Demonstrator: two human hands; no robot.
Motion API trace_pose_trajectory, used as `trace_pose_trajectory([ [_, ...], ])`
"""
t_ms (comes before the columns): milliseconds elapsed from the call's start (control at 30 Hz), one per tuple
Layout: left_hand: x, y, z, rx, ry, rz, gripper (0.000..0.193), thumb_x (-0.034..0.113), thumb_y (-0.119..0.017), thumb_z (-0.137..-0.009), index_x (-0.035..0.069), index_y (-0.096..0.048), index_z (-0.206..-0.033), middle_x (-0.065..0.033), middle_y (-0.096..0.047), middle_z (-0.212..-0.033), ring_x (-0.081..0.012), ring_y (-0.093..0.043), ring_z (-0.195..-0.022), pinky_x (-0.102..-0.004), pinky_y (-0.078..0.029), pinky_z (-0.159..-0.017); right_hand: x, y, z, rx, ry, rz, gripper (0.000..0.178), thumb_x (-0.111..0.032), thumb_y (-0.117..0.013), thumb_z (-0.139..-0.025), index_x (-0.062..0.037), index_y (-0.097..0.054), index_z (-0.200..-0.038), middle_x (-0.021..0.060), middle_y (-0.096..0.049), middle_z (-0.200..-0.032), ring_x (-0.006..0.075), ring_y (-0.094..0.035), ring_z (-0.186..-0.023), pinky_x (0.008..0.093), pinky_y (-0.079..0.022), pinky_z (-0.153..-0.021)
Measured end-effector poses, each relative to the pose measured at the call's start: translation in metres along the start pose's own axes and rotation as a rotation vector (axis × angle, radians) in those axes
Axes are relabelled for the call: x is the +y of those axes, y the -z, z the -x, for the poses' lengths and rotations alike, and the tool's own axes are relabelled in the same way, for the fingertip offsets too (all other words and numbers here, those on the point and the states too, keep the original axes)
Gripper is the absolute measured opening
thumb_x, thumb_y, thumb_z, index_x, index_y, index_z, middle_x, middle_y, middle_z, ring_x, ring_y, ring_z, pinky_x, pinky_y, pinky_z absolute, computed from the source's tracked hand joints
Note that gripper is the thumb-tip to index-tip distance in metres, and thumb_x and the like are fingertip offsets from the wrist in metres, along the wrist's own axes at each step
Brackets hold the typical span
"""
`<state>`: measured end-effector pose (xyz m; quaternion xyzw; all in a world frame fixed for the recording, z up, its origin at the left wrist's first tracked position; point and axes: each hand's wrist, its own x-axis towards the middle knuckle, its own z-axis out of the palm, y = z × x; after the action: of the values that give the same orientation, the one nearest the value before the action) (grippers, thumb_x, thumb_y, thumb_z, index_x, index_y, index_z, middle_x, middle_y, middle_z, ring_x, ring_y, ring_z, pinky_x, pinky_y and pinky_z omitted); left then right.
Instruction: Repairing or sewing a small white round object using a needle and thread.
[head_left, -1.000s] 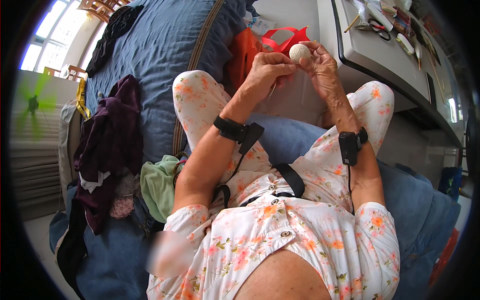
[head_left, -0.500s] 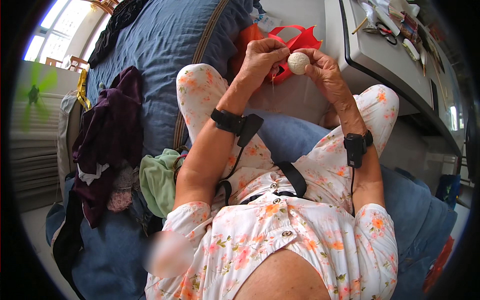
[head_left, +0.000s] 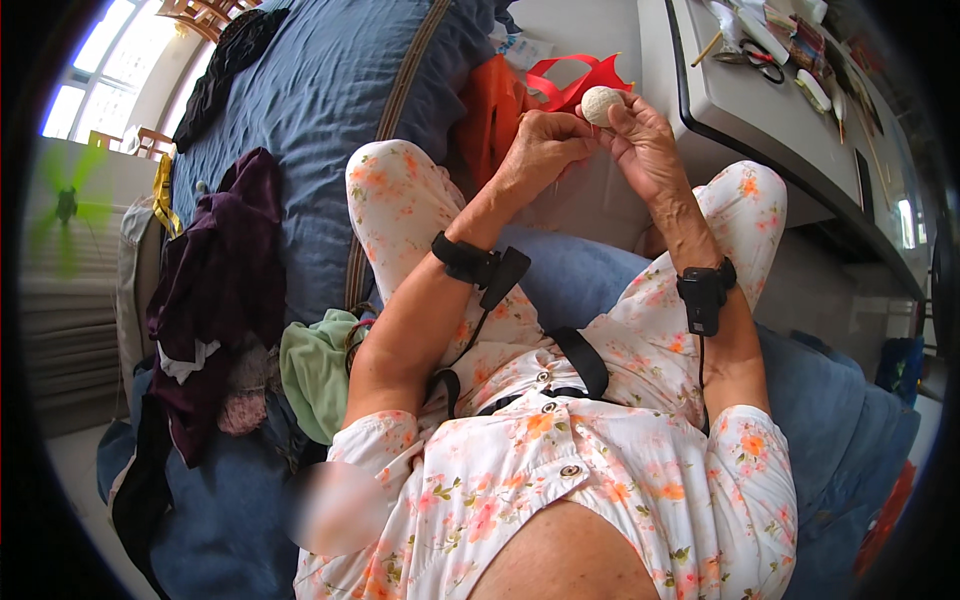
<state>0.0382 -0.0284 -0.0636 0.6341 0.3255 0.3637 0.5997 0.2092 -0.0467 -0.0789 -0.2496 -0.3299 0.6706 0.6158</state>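
Between the thumb and fingers of my right hand (head_left: 645, 145) sits a small round cream ball (head_left: 601, 106) with a finely textured surface. Just below and to the left of it, my left hand (head_left: 548, 148) is closed in a pinch, its fingertips close against the right fingers. What the left hand pinches is too small to make out. Behind both hands lie a red strap-handled bag (head_left: 578, 78) and an orange bag or cloth (head_left: 492, 115).
A white-topped table (head_left: 745, 100) at the right bears scissors (head_left: 765, 68), packets and sticks. At the left are a blue-covered bed (head_left: 335, 110), a dark purple garment (head_left: 220, 265), a light green cloth (head_left: 315, 370) and a green fan (head_left: 68, 205).
The ball has moved up slightly and tipped back in my right hand. My left hand has lowered, moving from the ball's upper left to below it, nearer the right fingers.
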Motion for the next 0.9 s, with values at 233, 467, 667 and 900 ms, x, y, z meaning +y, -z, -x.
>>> trace_pose_trajectory([
  [233,0.017,0.012,0.001,0.018,0.136,0.39,0.009,0.007,-0.065,-0.084,-0.002,-0.066,-0.086,-0.0039,-0.06,-0.067,-0.0066,-0.05,-0.051,-0.0199,-0.038,-0.043,-0.004,-0.001,0.003,0.05,0.169,0.582,0.035,-0.007,-0.067,-0.084,-0.0041,-0.055,-0.116,0.0039,-0.061,-0.106,0.0115,-0.059,-0.096,0.0255,-0.049,-0.086],
  [467,0.01,0.031,-0.005,0.059,0.061,0.476,0.009,0.006,-0.064,-0.085,-0.002,-0.065,-0.086,-0.0036,-0.058,-0.066,-0.0069,-0.046,-0.051,-0.0198,-0.036,-0.044,-0.008,-0.01,0.009,-0.166,0.003,0.519,0.042,-0.016,-0.068,-0.085,-0.0005,-0.053,-0.12,0.005,-0.061,-0.108,0.0112,-0.058,-0.097,0.0248,-0.049,-0.087],
  [667,0.012,0.023,-0.004,0.145,0.042,0.189,0.011,0.009,-0.065,-0.086,-0.002,-0.066,-0.087,-0.0013,-0.057,-0.064,-0.005,-0.047,-0.051,-0.0185,-0.037,-0.046,-0.01,-0.008,0.012,-0.203,-0.097,0.255,0.053,-0.027,-0.068,-0.085,0.0014,-0.049,-0.124,0.007,-0.06,-0.113,0.0136,-0.056,-0.106,0.0288,-0.043,-0.096],
  [900,0.003,0.012,-0.003,0.113,0.036,0.146,0.01,0.008,-0.064,-0.085,-0.002,-0.066,-0.087,-0.0003,-0.057,-0.062,-0.0044,-0.047,-0.049,-0.0186,-0.037,-0.045,-0.001,-0.003,0.006,-0.171,0.026,0.072,0.053,-0.025,-0.069,-0.084,0.0012,-0.048,-0.125,0.0072,-0.058,-0.116,0.0156,-0.055,-0.108,0.0308,-0.042,-0.098],
])
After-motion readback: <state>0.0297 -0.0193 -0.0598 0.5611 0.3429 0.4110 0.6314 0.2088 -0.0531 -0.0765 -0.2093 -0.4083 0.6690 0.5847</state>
